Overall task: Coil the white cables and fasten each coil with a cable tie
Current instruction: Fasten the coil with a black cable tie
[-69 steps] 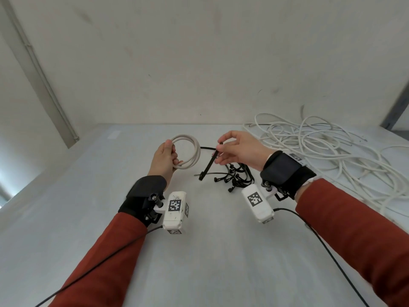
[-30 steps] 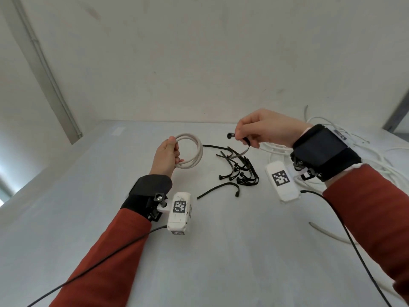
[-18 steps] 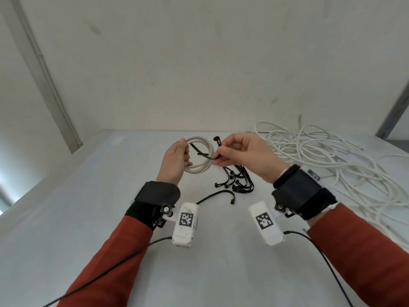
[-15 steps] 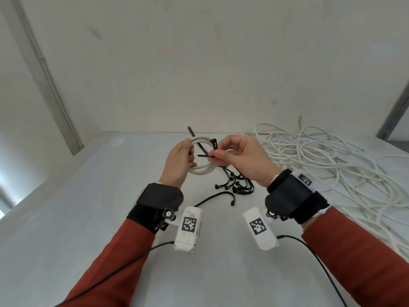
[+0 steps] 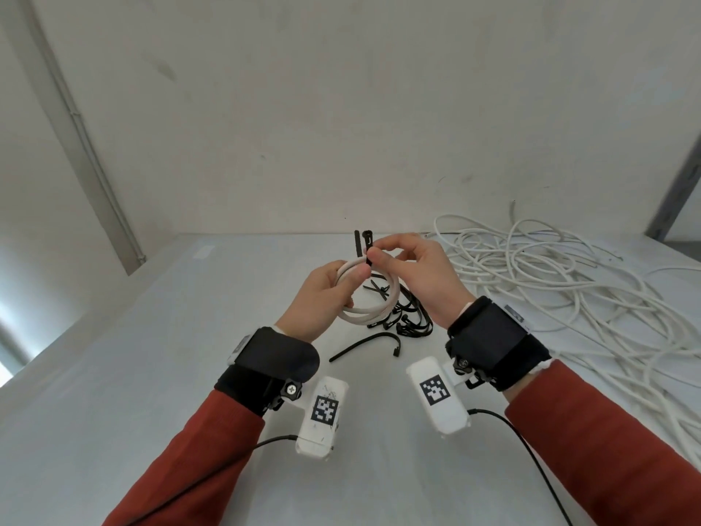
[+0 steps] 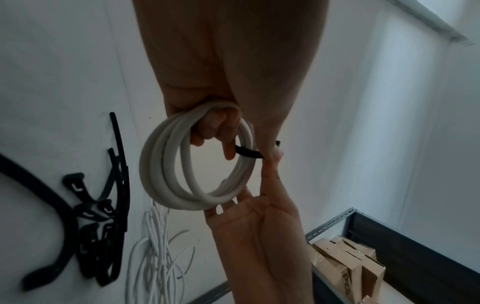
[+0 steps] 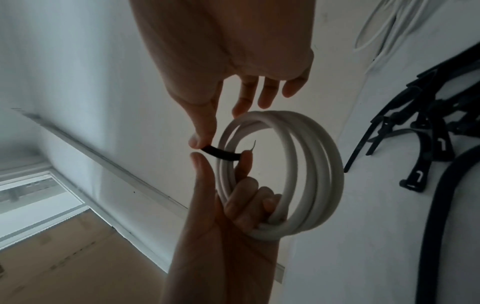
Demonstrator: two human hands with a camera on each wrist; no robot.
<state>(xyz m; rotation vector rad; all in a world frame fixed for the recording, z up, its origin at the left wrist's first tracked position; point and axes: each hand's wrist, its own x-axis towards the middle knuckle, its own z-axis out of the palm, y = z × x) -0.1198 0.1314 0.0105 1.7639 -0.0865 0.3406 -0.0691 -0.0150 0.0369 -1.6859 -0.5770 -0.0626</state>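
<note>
Vs a couple secs back: the right hand [image 5: 421, 282] was off at the spare ties [image 5: 411, 322] grabbing one, well apart from the coil [image 5: 373, 313]. Half a sec ago the tie [image 5: 367, 246] was only poked across the ring, ends going diff ways. Now it's looped round the top of the coil w/ both ends standing up side by side just above the fingertips. The left hand [image 5: 322, 298] hasn't let go of the coil the whole time.

Hands rn: the left has its fingers curled thru the ring and its thumb on the outside, a firm grip on the near-left side. In the wrist views its index tip touches the tie on the inside of the loop. The right pinches the tie btwn thumb and forefinger right at the top of the coil, its other 3 fingers loose and spread.

The coil sits btwn both hands, held up off the table [image 5: 151, 373], w/ the thumbs nearly touching. Spare ties lie under and just past the hands, one stray tie [image 5: 366, 343] nearer the wrists. Loose cables [image 5: 569, 282] sprawl out beyond the right hand.
</note>
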